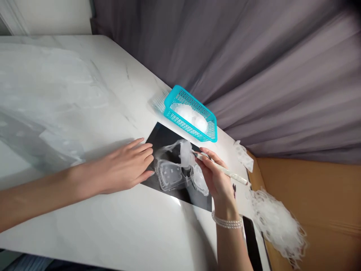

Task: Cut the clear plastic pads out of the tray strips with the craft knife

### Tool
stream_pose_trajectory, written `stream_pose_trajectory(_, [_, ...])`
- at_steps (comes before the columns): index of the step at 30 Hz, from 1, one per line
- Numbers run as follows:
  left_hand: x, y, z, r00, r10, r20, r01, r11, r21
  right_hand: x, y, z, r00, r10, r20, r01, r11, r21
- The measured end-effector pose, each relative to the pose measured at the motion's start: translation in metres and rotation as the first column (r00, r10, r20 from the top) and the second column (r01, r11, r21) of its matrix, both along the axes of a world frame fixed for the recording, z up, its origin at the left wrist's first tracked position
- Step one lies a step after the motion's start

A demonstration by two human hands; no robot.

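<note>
My left hand (pixel 128 163) lies flat, fingers spread, with its fingertips on the left edge of a black sheet (pixel 160 131). In my right hand (pixel 216 175) is a slim white pen-like tool (pixel 232 174), its tip pointing left. A translucent white piece (pixel 186 153) with curved strips is at the tool's tip; whether the fingers also touch it I cannot tell. Under it on the black sheet lie a clear, rounded, tray-like plastic piece (pixel 169 175) and a second clear piece (pixel 200 180), partly hidden by my right hand.
A turquoise mesh basket (pixel 180 119) with white pieces stands behind the black sheet. At right, a tangle of translucent strips (pixel 278 222) hangs over the table edge above a cardboard box (pixel 318 195). A dark flat object (pixel 252 242) lies by my right forearm. A grey curtain (pixel 239 56) borders the table.
</note>
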State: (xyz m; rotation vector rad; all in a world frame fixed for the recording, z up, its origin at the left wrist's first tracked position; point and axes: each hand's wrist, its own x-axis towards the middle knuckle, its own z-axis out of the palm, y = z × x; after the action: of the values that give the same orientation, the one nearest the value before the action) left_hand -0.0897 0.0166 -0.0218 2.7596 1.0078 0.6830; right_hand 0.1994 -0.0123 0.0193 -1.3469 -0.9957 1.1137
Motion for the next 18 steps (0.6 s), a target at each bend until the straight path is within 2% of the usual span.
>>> stream_pose_trajectory(2, [0.008, 0.006, 0.016, 1.000, -0.024, -0.014, 0.023, 0.996, -0.087, -0.022, -0.001, 0.010, 0.996, 0.084, 0.010, -0.084, 0.996, -0.011])
stream_pose_trajectory(3, [0.013, 0.009, 0.022, 1.000, 0.005, 0.018, -0.002, 0.989, -0.151, -0.030, -0.001, 0.014, 0.993, 0.118, 0.027, -0.118, 0.993, -0.017])
stream_pose_trajectory(5, [0.024, 0.015, 0.031, 0.976, 0.152, 0.158, -0.088, 0.931, -0.355, -0.036, -0.003, 0.022, 0.983, 0.176, 0.058, -0.174, 0.984, -0.034])
stream_pose_trajectory(6, [0.029, 0.017, 0.032, 0.946, 0.234, 0.224, -0.101, 0.869, -0.484, -0.037, -0.004, 0.024, 0.978, 0.196, 0.067, -0.193, 0.980, -0.043])
stream_pose_trajectory(8, [0.037, 0.021, 0.030, 0.887, 0.366, 0.281, -0.060, 0.697, -0.715, -0.036, -0.007, 0.026, 0.974, 0.213, 0.072, -0.210, 0.976, -0.054])
stream_pose_trajectory(10, [0.041, 0.023, 0.024, 0.867, 0.411, 0.280, 0.010, 0.549, -0.836, -0.034, -0.008, 0.025, 0.976, 0.208, 0.056, -0.205, 0.977, -0.065])
stream_pose_trajectory(11, [0.041, 0.024, 0.021, 0.864, 0.413, 0.289, 0.039, 0.516, -0.856, -0.033, -0.008, 0.024, 0.978, 0.205, 0.038, -0.202, 0.977, -0.070])
stream_pose_trajectory(15, [0.039, 0.026, 0.009, 0.813, 0.442, 0.379, 0.103, 0.531, -0.841, -0.031, -0.008, 0.016, 0.980, 0.198, -0.027, -0.199, 0.977, -0.071])
stream_pose_trajectory(18, [0.039, 0.027, 0.006, 0.779, 0.472, 0.412, 0.118, 0.536, -0.836, -0.034, -0.007, 0.009, 0.979, 0.199, 0.031, -0.197, 0.978, -0.064])
